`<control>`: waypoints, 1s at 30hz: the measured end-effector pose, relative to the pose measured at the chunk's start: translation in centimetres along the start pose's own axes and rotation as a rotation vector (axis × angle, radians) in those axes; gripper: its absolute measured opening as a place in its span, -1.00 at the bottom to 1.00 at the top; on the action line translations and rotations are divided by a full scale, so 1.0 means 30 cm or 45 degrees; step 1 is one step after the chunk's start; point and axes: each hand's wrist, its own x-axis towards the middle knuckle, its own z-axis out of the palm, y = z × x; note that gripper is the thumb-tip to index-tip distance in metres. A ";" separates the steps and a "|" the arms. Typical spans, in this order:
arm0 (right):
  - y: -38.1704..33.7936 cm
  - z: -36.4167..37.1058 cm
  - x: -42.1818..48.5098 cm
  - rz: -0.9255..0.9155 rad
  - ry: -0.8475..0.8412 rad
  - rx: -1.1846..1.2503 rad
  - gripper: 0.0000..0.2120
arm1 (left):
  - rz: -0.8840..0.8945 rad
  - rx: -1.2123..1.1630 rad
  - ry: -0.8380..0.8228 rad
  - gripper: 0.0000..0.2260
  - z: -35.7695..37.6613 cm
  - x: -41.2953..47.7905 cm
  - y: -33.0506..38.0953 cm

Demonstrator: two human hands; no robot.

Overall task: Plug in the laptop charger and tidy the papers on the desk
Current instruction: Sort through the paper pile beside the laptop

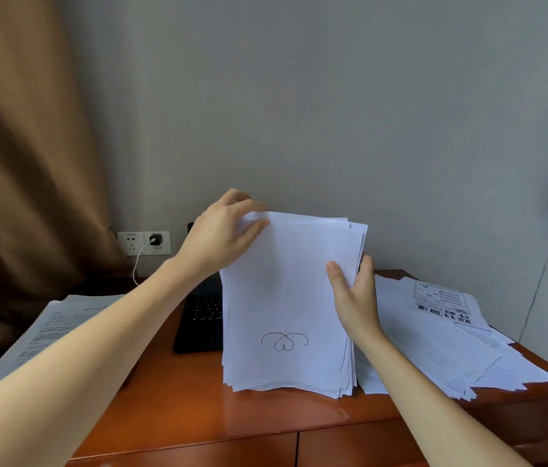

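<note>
You are standing one stack of white sheets [286, 298], a looped pen doodle on its front, upright on the reddish-brown wooden desk [198, 409]. Your left hand [222, 237] is pinching its top left corner, and your right hand [353, 298] is clasping its right edge, thumb in front. Two loose spreads are waiting: printed pages at the left [57, 325] and printed papers at the right [441, 338]. The tidying looks about half done. Behind, one black laptop [202, 318] is lying open. One black charger plug [155, 239] is sitting in the white wall socket, so that part looks finished.
</note>
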 end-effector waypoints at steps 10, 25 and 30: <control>-0.014 -0.003 -0.018 0.045 -0.035 0.048 -0.72 | -0.016 -0.144 0.060 -0.71 0.032 -0.092 -0.039; 0.010 0.006 -0.029 0.051 0.016 0.092 -0.80 | -0.862 -1.080 0.089 0.11 0.198 -0.322 -0.013; 0.013 0.017 -0.028 0.031 0.060 0.108 -0.81 | -1.016 -1.027 -0.095 -0.08 0.264 -0.408 -0.048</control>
